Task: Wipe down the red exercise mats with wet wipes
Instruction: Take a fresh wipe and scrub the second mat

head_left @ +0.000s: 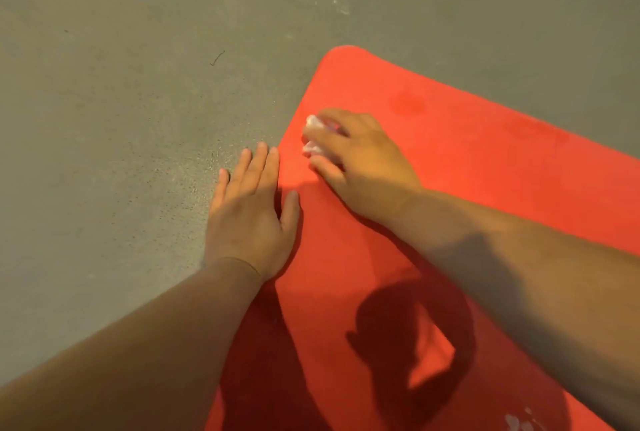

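Observation:
A red exercise mat (467, 160) lies on the grey floor, its rounded far corner at the upper middle. My right hand (360, 167) holds a crumpled white wet wipe (313, 134) and presses it on the mat close to the left edge. The wipe shows between the curled fingers; most of it is hidden under them. My left hand (251, 216) lies flat with straight fingers at the mat's left edge, the thumb on the red surface and the fingers over the floor.
Grey concrete floor (138, 84) surrounds the mat on the left and far side. White specks (519, 422) show on the mat near the bottom right. Dark shadows of my arms fall across the near part of the mat.

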`<act>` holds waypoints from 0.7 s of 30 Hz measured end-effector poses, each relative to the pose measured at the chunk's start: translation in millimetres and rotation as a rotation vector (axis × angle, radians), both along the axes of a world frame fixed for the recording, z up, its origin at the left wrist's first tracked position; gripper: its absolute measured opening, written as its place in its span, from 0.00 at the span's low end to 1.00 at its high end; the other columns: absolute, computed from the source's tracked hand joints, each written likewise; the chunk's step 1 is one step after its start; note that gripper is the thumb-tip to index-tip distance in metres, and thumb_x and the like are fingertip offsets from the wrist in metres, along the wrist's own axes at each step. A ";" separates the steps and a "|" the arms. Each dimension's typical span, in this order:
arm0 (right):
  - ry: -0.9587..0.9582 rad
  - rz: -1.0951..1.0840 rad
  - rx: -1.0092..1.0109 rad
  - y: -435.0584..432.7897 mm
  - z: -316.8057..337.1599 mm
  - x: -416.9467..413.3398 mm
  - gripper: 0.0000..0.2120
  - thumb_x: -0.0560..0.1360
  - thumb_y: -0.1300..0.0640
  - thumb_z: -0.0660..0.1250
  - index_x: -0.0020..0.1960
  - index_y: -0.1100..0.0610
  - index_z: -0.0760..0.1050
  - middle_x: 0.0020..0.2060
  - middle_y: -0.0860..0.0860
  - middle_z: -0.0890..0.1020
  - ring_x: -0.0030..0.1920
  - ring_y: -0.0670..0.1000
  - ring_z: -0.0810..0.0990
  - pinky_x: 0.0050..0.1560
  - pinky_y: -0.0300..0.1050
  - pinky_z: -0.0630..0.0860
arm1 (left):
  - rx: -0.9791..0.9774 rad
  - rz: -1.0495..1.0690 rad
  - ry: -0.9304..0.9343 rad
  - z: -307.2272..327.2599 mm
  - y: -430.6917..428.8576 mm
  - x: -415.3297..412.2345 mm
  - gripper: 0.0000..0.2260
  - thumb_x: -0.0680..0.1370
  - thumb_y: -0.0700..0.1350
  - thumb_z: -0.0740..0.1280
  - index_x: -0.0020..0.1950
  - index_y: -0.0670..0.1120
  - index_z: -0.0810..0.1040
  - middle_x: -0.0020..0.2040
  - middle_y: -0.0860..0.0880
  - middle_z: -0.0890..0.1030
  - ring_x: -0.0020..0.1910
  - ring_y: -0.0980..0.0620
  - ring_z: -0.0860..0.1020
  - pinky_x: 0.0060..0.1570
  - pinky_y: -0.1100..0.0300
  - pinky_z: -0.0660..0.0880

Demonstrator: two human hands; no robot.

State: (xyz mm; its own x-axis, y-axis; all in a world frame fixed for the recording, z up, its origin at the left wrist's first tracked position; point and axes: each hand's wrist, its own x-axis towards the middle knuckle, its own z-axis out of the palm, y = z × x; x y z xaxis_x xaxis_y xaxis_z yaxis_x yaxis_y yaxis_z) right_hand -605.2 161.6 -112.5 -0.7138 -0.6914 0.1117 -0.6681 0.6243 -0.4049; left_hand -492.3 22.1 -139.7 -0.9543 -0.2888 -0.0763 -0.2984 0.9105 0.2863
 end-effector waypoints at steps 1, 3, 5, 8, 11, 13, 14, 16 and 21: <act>0.000 0.082 0.042 -8.9 -1.0 -4.6 0.13 0.77 0.54 0.64 0.58 0.58 0.80 0.60 0.55 0.77 0.57 0.59 0.74 0.60 0.49 0.67 | 0.001 0.006 -0.004 1.0 0.2 -0.2 0.29 0.78 0.57 0.50 0.77 0.47 0.57 0.78 0.49 0.58 0.77 0.51 0.53 0.75 0.50 0.47; -0.001 0.196 0.131 -13.3 -3.3 -15.6 0.12 0.79 0.54 0.62 0.54 0.59 0.81 0.57 0.55 0.78 0.56 0.58 0.73 0.58 0.50 0.68 | 0.000 0.016 -0.009 2.3 0.5 -0.1 0.29 0.77 0.57 0.50 0.77 0.48 0.57 0.78 0.50 0.57 0.77 0.51 0.52 0.75 0.51 0.47; 0.018 0.211 0.180 -7.9 -4.1 -38.6 0.12 0.79 0.55 0.61 0.55 0.59 0.80 0.57 0.54 0.78 0.57 0.57 0.73 0.58 0.49 0.68 | -0.006 0.018 -0.006 2.4 0.8 0.0 0.30 0.77 0.57 0.49 0.77 0.48 0.58 0.77 0.50 0.58 0.77 0.51 0.53 0.75 0.51 0.47; 0.045 -0.207 0.153 -0.5 -4.8 -96.3 0.11 0.78 0.60 0.60 0.55 0.59 0.79 0.55 0.57 0.79 0.57 0.58 0.74 0.58 0.47 0.65 | 0.005 0.025 0.017 4.3 2.0 -0.6 0.29 0.77 0.57 0.50 0.76 0.47 0.60 0.77 0.50 0.60 0.77 0.51 0.55 0.75 0.51 0.48; -0.060 -0.387 0.055 -18.7 -5.0 -101.9 0.12 0.74 0.63 0.61 0.54 0.58 0.80 0.54 0.57 0.80 0.57 0.57 0.76 0.56 0.43 0.65 | 0.008 0.038 0.036 4.7 2.1 -0.9 0.29 0.77 0.56 0.51 0.76 0.47 0.62 0.76 0.50 0.61 0.76 0.51 0.56 0.75 0.51 0.49; -0.127 -0.126 0.012 -34.7 -6.4 -67.0 0.10 0.74 0.63 0.63 0.52 0.59 0.81 0.52 0.56 0.81 0.55 0.56 0.77 0.55 0.41 0.65 | 0.005 0.042 0.039 5.6 2.5 -1.1 0.28 0.76 0.55 0.51 0.76 0.47 0.63 0.76 0.50 0.62 0.76 0.51 0.57 0.74 0.51 0.50; -0.115 0.019 -0.020 -36.1 -5.9 -45.8 0.09 0.74 0.62 0.64 0.51 0.60 0.81 0.51 0.56 0.81 0.54 0.57 0.76 0.55 0.43 0.67 | 0.003 0.044 0.041 6.1 2.7 -1.7 0.28 0.76 0.55 0.51 0.75 0.47 0.63 0.76 0.50 0.62 0.76 0.51 0.57 0.74 0.50 0.51; -0.085 0.207 -0.004 -27.0 -2.3 -28.2 0.08 0.76 0.60 0.64 0.50 0.59 0.81 0.49 0.55 0.80 0.53 0.57 0.75 0.55 0.48 0.70 | 0.002 0.044 0.041 7.4 3.3 -2.4 0.28 0.76 0.55 0.51 0.75 0.46 0.64 0.76 0.49 0.63 0.76 0.50 0.58 0.74 0.50 0.51; 0.002 -0.039 0.092 -35.7 -5.0 -113.0 0.11 0.78 0.59 0.60 0.53 0.58 0.81 0.53 0.57 0.79 0.56 0.58 0.75 0.55 0.47 0.67 | 0.006 0.045 0.047 6.4 1.6 -2.4 0.28 0.77 0.54 0.52 0.75 0.46 0.64 0.76 0.50 0.63 0.76 0.51 0.57 0.75 0.49 0.52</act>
